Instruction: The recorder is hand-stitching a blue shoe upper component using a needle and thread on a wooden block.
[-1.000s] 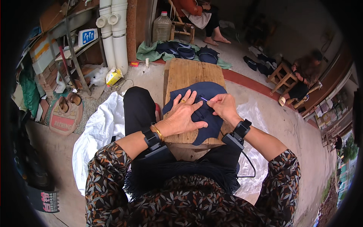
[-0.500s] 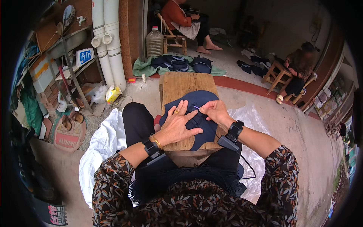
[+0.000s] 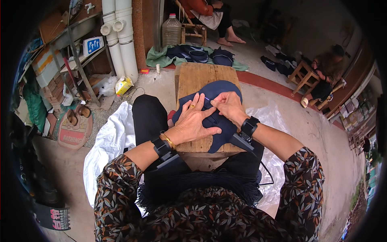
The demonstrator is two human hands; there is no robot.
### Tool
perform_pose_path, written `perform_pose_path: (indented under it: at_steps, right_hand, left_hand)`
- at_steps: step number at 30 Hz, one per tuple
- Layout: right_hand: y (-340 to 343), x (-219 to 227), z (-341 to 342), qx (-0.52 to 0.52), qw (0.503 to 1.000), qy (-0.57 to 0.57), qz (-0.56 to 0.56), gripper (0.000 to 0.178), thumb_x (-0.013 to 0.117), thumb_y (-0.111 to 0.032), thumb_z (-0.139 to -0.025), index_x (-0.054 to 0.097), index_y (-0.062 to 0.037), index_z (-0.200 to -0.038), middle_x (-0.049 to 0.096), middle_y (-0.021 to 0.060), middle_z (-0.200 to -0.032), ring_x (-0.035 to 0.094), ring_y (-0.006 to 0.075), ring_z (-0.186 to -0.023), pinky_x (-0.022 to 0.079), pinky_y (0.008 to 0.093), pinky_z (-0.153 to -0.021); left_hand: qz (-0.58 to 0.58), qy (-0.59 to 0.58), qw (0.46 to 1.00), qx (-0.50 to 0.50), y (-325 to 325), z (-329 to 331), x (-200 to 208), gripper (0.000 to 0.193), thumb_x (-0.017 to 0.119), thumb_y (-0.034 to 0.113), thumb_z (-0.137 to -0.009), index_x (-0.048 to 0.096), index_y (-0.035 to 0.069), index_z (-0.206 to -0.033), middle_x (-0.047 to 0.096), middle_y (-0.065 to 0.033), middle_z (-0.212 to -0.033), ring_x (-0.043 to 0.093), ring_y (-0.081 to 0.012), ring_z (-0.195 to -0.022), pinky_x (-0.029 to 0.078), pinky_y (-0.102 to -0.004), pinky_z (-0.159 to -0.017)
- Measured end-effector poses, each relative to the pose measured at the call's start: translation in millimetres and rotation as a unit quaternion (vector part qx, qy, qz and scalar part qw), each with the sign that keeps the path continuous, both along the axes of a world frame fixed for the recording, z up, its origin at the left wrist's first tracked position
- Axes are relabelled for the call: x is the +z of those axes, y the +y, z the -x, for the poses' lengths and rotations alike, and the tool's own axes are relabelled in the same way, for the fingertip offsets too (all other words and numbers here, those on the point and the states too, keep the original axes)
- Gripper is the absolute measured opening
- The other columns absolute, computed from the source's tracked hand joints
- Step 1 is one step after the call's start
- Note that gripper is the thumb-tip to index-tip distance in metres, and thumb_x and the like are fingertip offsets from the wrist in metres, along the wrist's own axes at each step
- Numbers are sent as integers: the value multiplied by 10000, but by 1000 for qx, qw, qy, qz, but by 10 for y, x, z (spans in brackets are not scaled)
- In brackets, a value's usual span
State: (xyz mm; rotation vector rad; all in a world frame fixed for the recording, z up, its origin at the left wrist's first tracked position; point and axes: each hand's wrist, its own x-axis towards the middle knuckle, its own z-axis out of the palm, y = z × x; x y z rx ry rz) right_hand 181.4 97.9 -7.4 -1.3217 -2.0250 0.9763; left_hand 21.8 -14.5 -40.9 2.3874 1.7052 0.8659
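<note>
A navy fabric piece (image 3: pixel 225 126) with a rounded end and a narrow tail lies on a wooden bench (image 3: pixel 197 72) in front of me. My left hand (image 3: pixel 194 123) rests on it, fingers stretched and spread, pressing it against the wood. Opposite, my right hand (image 3: pixel 229 107) is closed in a pinch over the cloth, close to my left fingertips. A thin purple stick (image 3: pixel 207 98) shows at the pinching fingertips; the rest of it is hidden. Dark strap-like parts of the fabric show between my hands.
White cloth (image 3: pixel 111 139) and clear plastic sheeting (image 3: pixel 268 121) spread either side of my legs. Dark garments (image 3: pixel 187 53) lie on green cloth beyond the bench, near a large plastic jug (image 3: pixel 171 31). Two people sit farther off. White pipes (image 3: pixel 125 44) stand at left.
My view has shifted slightly, so the scene sits differently. The purple stick now points up and left, and shows less. My right hand's pinch has turned; my left hand still presses the fabric.
</note>
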Motion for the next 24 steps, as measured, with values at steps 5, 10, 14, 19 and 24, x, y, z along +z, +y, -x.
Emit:
perform_pose_path:
  at_steps: [5,10,14,19,24]
  right_hand:
    - [19,147,-90,80,995,-57,-15,192,810,-177,-825,742,3,-828,718,99,-718,679,166,-601,531,327,-568]
    - [-95,255,-239,118,967,-143,-174,217,821,-173,-783,739,24,-819,723,142,-729,706,216,-702,546,357,-661]
    - [-69,617,-246,221,938,-256,-81,284,741,-256,-890,728,18,-814,656,109,-661,638,163,-590,498,313,-562]
    - [107,716,-68,200,935,-261,-133,315,751,-285,-883,743,23,-817,655,87,-629,615,175,-514,479,336,-501]
    - [-20,426,162,128,960,-245,-34,203,827,-182,-785,748,-1,-831,690,113,-668,660,205,-576,502,355,-527]
  left_hand:
    - [12,10,1000,-2,-18,29,18,882,728,679,-796,565,109,-1449,221,-391,-1581,172,-456,-1528,178,-510,-1218]
    - [27,13,997,-69,1,184,-6,860,693,697,-808,573,135,-1448,198,-371,-1602,161,-442,-1535,142,-519,-1226]
    - [44,44,984,-168,6,350,97,766,695,670,-827,611,191,-1419,195,-323,-1627,143,-430,-1543,124,-541,-1228]
    - [131,53,974,-178,5,385,207,487,673,516,-928,655,299,-1364,216,-230,-1655,130,-430,-1546,84,-584,-1223]
    - [8,-13,996,-86,-131,143,-30,298,688,335,-940,750,216,-1205,405,-281,-1546,291,-474,-1481,174,-553,-1210]
